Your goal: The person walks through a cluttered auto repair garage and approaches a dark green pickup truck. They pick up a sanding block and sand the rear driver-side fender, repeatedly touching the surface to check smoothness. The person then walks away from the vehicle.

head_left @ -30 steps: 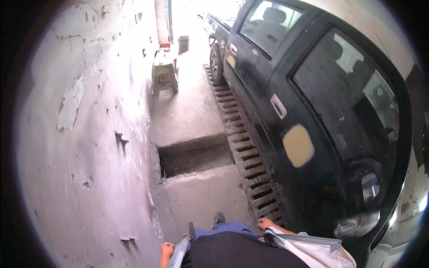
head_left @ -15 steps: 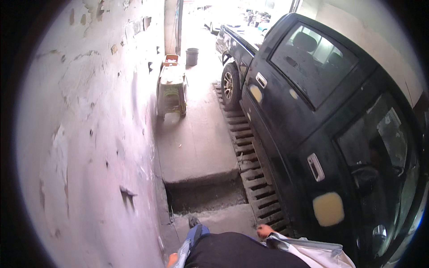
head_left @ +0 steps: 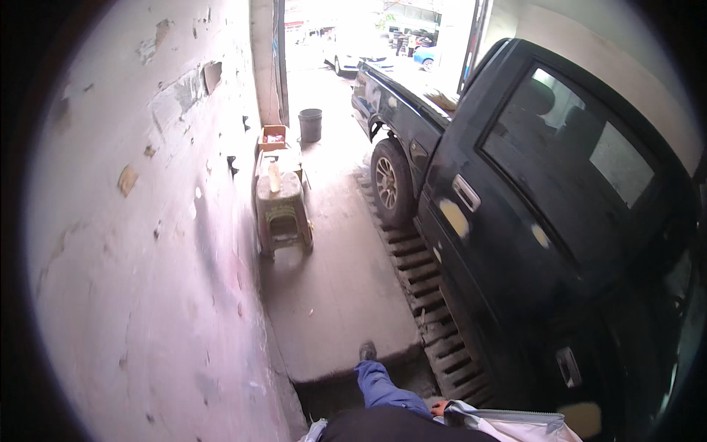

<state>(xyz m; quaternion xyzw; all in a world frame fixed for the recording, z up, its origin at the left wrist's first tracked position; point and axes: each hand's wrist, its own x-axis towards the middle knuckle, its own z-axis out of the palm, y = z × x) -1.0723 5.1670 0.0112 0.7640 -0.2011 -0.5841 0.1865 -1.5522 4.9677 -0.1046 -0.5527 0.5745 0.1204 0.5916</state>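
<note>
Right hand (head_left: pixel 440 407) bare, low at the near edge, at the mouth of a loose grey-white sleeve (head_left: pixel 508 421); fingers look bent but partly hidden, so cannot tell whether it grips anything. Left hand out of view. Nearest thing to the right hand: black, dull-painted metal pickup truck (head_left: pixel 508 317), filling the right side above a dark slatted track (head_left: pixel 447 346). Judged very heavy and stiff; painted skin perhaps slick, window glass (head_left: pixel 618 166) likely the fragile part. Best hold: the near silver, rounded-rectangular door handle (head_left: pixel 568 367), or the matching far door handle (head_left: pixel 465 192). Rounded beige patch (head_left: pixel 582 418) below the near one, matte, filler-like. Left: flaking off-white wall (head_left: pixel 169 295). Ahead: gritty grey concrete floor (head_left: pixel 331 309), dropping at its near edge. Farther: spoked, rubber-tyred wheel (head_left: pixel 386 182); stained plastic stool (head_left: pixel 282 197) carrying a slim pale bottle (head_left: pixel 274 177); beyond, grey cylindrical bucket (head_left: pixel 311 127).
</note>
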